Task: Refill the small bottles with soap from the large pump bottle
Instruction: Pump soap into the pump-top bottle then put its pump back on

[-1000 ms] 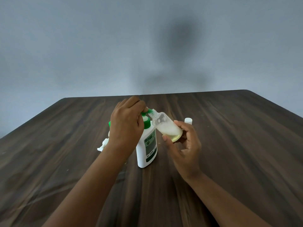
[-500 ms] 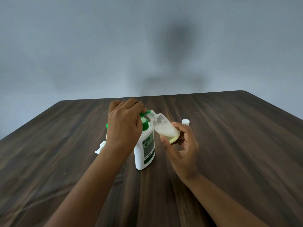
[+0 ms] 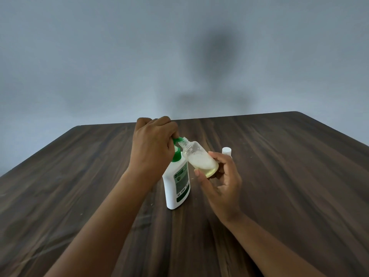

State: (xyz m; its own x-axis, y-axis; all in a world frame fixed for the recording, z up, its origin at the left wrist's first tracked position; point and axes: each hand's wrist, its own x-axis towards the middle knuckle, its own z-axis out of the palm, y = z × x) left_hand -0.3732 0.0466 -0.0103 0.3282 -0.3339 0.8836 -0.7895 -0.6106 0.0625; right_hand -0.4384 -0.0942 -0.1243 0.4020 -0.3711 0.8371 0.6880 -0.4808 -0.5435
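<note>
Now, left hand (image 3: pixel 153 148): fingers curled over pump bottle (image 3: pixel 176 186) head
right hand (image 3: pixel 221 184): fingers clamped on tilted small bottle (image 3: pixel 201 160), mouth at spout (image 3: pixel 179 140)

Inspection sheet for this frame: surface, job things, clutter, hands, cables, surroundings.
Surface: dark wood table, a few pale specks.
Job's things: pump bottle upright; small bottle tilted, neck at the pump, part full.
Clutter: white cap on table beyond the small bottle.
Hands: left hand grips the pump; right hand holds small bottle.
Cables: nothing seen.
Surroundings: grey wall, shadow on it.
</note>
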